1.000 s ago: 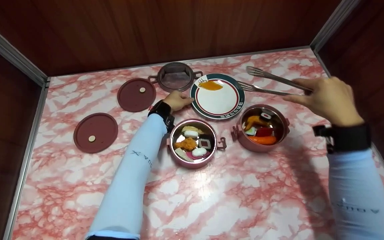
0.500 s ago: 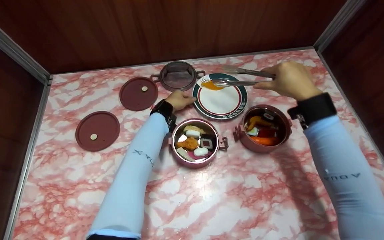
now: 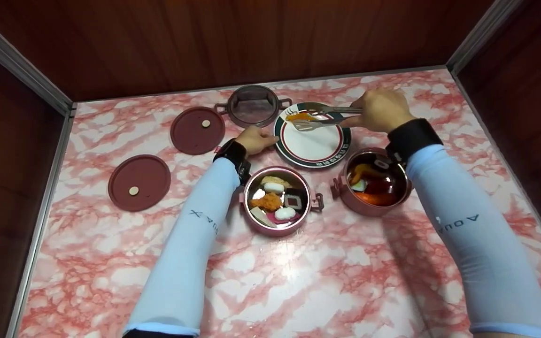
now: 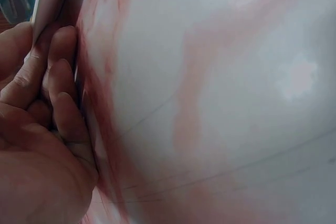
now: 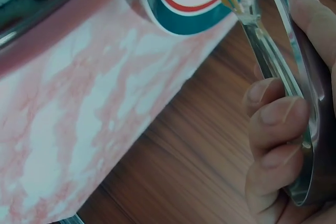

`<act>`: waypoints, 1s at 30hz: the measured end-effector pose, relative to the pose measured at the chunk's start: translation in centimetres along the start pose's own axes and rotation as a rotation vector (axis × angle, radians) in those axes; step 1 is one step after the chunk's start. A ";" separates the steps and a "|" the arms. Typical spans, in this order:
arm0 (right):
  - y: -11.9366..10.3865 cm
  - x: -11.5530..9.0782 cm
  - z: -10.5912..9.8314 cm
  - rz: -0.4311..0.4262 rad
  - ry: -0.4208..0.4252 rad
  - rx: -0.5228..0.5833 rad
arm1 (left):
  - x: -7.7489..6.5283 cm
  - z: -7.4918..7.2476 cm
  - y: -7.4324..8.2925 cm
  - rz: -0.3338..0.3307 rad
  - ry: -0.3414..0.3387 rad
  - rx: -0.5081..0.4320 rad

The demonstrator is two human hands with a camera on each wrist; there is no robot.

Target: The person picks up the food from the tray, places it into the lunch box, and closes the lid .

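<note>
My right hand (image 3: 384,111) grips metal tongs (image 5: 275,56), fingers on one arm and thumb on the other. The tongs' spread tips reach over a round white plate (image 3: 310,146) with a green and red border, around an orange-yellow food piece (image 3: 300,116) at its upper left. My left hand (image 3: 255,140) pinches the plate's left rim between thumb and fingers; the left wrist view shows the fingers under the rim (image 4: 51,3). Below the plate stand two pink pots: the left pot (image 3: 276,233) and the right pot (image 3: 369,210), the latter close under my right wrist. Both contain several toy food pieces.
A glass-like lid or pot with brown handles (image 3: 253,107) is at the back, left of the plate. Two dark red round lids, a rear lid (image 3: 190,134) and a front lid (image 3: 146,176), lie to the left. Brown panels (image 3: 251,42) wall the marbled table (image 3: 261,291).
My right hand has moved left with the tongs, from right of the plate to over it, and their tips now straddle the orange piece. My left hand stays at the plate's rim.
</note>
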State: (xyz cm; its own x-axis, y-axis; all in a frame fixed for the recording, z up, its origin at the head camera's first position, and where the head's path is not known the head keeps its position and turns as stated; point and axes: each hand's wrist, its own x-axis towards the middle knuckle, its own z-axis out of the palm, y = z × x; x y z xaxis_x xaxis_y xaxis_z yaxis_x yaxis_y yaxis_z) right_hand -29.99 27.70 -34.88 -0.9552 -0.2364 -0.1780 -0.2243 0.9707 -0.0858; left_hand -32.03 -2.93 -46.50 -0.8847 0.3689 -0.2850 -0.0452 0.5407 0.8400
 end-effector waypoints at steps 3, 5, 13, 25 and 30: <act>-0.1 0.1 0.4 0.007 0.018 0.019 | 0.0 0.1 0.1 0.000 0.001 0.010; -0.2 0.1 0.5 0.009 0.042 0.026 | -0.1 0.0 0.2 0.001 0.003 0.015; -0.5 0.1 1.0 -0.010 0.103 0.010 | -0.1 -0.2 0.2 -0.010 0.004 0.049; -0.6 0.0 1.0 -0.074 0.139 0.026 | 0.4 0.1 -0.3 0.009 0.007 -0.002; -0.5 -0.3 0.7 -0.073 0.134 0.029 | 0.1 0.1 0.0 0.010 0.012 -0.002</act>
State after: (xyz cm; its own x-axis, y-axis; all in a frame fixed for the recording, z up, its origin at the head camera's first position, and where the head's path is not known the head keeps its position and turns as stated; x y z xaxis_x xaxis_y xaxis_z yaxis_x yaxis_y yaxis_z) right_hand -29.43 27.25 -35.46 -0.9542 -0.2968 -0.0383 -0.2903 0.9491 -0.1225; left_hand -32.01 -2.80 -46.57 -0.8908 0.3649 -0.2708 -0.0373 0.5354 0.8438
